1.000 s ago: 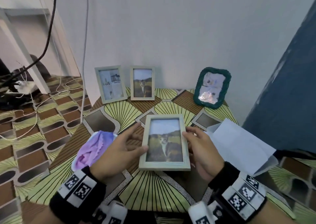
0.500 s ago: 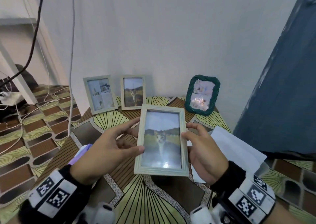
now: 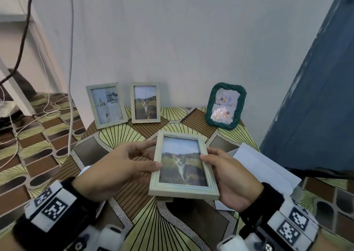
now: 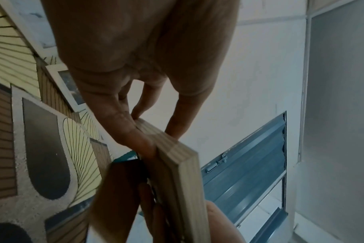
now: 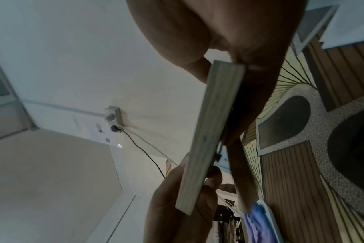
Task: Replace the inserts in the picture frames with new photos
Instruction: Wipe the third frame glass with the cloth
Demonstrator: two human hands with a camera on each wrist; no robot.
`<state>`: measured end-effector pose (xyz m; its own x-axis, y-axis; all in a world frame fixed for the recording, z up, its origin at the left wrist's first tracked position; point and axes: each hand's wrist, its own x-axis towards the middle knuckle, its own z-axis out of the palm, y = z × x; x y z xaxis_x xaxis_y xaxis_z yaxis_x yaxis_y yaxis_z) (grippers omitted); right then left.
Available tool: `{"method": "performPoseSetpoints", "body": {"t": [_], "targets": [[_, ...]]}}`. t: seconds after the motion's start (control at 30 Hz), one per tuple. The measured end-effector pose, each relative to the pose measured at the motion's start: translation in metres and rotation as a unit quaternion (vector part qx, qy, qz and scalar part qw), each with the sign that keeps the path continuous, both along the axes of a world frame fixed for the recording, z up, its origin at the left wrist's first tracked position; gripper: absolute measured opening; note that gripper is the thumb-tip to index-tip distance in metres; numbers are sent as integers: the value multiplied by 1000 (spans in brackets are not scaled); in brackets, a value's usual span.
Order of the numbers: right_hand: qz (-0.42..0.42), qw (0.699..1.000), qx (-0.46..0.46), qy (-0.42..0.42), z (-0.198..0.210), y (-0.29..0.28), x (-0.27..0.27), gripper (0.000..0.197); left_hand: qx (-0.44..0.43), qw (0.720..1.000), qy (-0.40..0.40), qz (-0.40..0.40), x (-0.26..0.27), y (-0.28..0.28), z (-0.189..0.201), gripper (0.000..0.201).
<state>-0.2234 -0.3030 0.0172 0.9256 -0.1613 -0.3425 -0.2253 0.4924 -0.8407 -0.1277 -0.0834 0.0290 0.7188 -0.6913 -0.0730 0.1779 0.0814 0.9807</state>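
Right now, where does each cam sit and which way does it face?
Head: worn high, looks forward and down at the table; both hands and wristbands show.
Left wrist: along the left hand to the held frame, edge-on.
Right wrist: along the right hand to the same frame.
Shared: frame, patterned tablecloth.

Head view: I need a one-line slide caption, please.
Both hands, left hand and right hand, hold a pale wooden cat-photo frame above the patterned table.
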Motion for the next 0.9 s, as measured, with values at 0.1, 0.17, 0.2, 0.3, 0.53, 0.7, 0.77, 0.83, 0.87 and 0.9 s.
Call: {"method": "performPoseSetpoints", "body": {"t": [0.1, 0.17, 0.2, 0.3, 0.53, 0.7, 0.77, 0.83, 0.87, 0.9], "targets": [[-9, 1000, -6, -7, -2, -1, 1, 24, 13, 1000, -18, -6, -3, -1, 0, 55], [-18, 1000, -12, -17, -2, -4, 3, 24, 18, 999, -29, -4, -6, -2, 0, 57], [-22, 999, -16, -22, -2, -4, 4, 24, 18, 999, -33, 1, -8, -3, 0, 58], [-36, 998, -28, -52, 2, -5, 8, 26, 33, 997, -66, 22, -8, -6, 3, 69], [-87, 982, -115, -120, 19, -9, 39, 27, 57, 989, -104, 92, 26, -28, 15, 70], [-124, 965, -189, -135, 29, -13, 72, 33, 76, 981, -129, 126, 66, -51, 21, 69], [-136, 957, -210, -143, 34, -16, 87, 37, 90, 975, -153, 133, 80, -61, 24, 70], [-152, 949, -234, -146, 39, -22, 105, 40, 110, 969, -177, 135, 95, -71, 29, 73], [-159, 946, -241, -145, 41, -26, 116, 43, 118, 966, -185, 135, 103, -77, 32, 75], [-162, 945, -245, -143, 43, -30, 127, 46, 121, 965, -190, 136, 111, -82, 34, 76]]}}
